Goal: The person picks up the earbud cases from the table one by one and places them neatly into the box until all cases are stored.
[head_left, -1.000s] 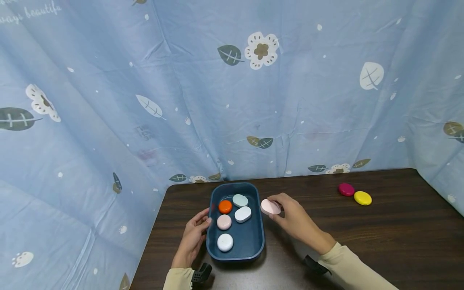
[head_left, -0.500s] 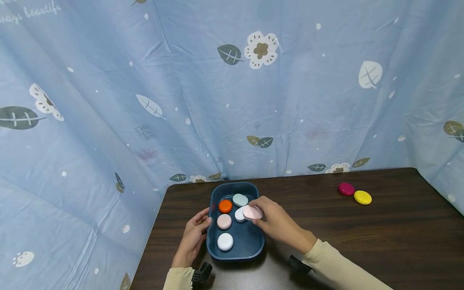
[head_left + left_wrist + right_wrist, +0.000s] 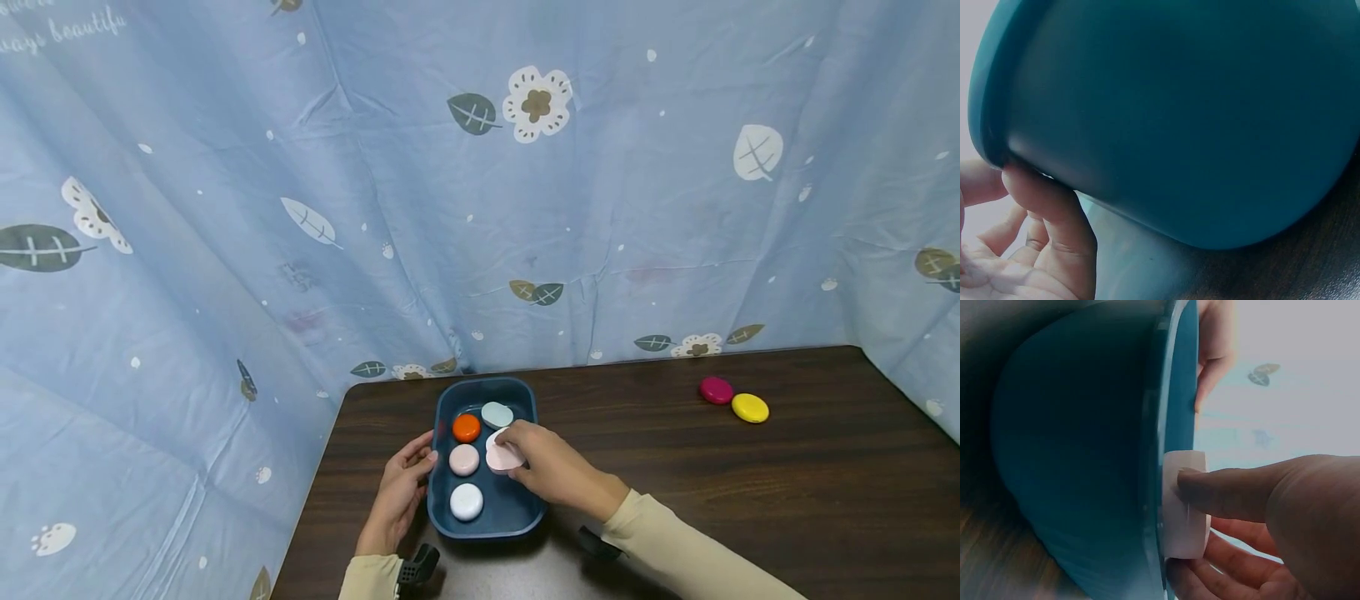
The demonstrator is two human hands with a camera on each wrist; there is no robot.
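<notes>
Right hand (image 3: 562, 471), some fingertips hidden, pinches a pale pink piece (image 3: 502, 459) above the tray (image 3: 502, 510), slightly toward three o'clock from its middle, partly hiding a white piece (image 3: 492, 439). Left hand (image 3: 396, 500) touches the tray at nine o'clock; whether it pinches, I cannot tell.
</notes>
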